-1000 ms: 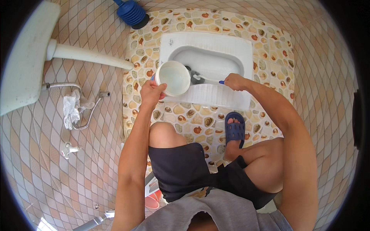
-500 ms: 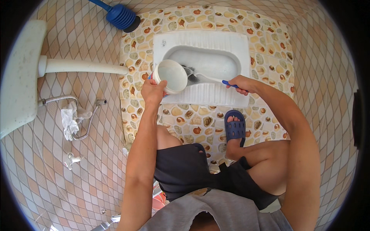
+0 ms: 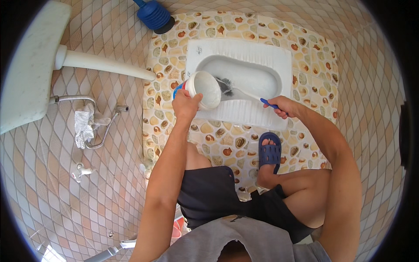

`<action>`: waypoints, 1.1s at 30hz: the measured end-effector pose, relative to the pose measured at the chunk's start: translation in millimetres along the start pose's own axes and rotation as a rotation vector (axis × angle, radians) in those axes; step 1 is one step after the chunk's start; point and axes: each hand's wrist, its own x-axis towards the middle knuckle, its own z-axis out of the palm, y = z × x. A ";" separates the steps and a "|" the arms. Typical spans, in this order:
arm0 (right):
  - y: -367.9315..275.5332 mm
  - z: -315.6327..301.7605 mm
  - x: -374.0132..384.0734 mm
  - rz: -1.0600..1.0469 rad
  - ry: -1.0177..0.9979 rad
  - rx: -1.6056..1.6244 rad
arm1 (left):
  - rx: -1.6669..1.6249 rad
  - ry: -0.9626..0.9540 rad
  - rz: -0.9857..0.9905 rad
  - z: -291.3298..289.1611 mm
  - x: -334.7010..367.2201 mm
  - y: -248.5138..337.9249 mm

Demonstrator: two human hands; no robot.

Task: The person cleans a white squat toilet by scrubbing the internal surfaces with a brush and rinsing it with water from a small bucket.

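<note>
My left hand point(image 3: 187, 105) is closed on the rim of a small white plastic bucket point(image 3: 206, 90) with a blue and red outside. The bucket is tipped to the right over the squat toilet point(image 3: 283, 65). What looks like thin water runs from its lip onto dark bristles. Those bristles belong to a toilet brush point(image 3: 249, 94) with a white shaft and blue grip. Wrapped around the grip are the fingers of my right hand point(image 3: 286, 108). The brush head lies in the left part of the bowl, partly hidden by the bucket.
A blue plunger point(image 3: 153, 15) stands at the far left corner. Along the left wall are a white cistern point(image 3: 30, 70), its white pipe point(image 3: 107, 67), a metal hose point(image 3: 104, 136) with a cloth point(image 3: 83, 126), and a tap point(image 3: 82, 172). My blue slipper point(image 3: 269, 150) rests on the pebble-patterned floor.
The whole view has shifted, so the toilet and wall fittings appear moved. The bucket looks tipped further over the brush head, and the stream shows more. Both hands keep their holds.
</note>
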 end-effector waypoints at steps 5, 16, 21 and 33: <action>-4.1 4.3 -4.6 -0.007 -0.023 0.051 | 0.027 -0.006 0.005 2.5 -0.9 0.4; -4.9 -15.2 -24.9 -0.063 0.125 -0.256 | 0.160 0.105 0.080 2.0 22.1 -31.5; 7.0 -18.8 -2.8 -0.352 0.652 -1.170 | -0.017 0.071 -0.045 -9.8 17.2 -14.9; 28.5 -14.7 -1.5 -0.494 0.609 -1.482 | -0.305 0.107 -0.101 -17.5 5.2 5.8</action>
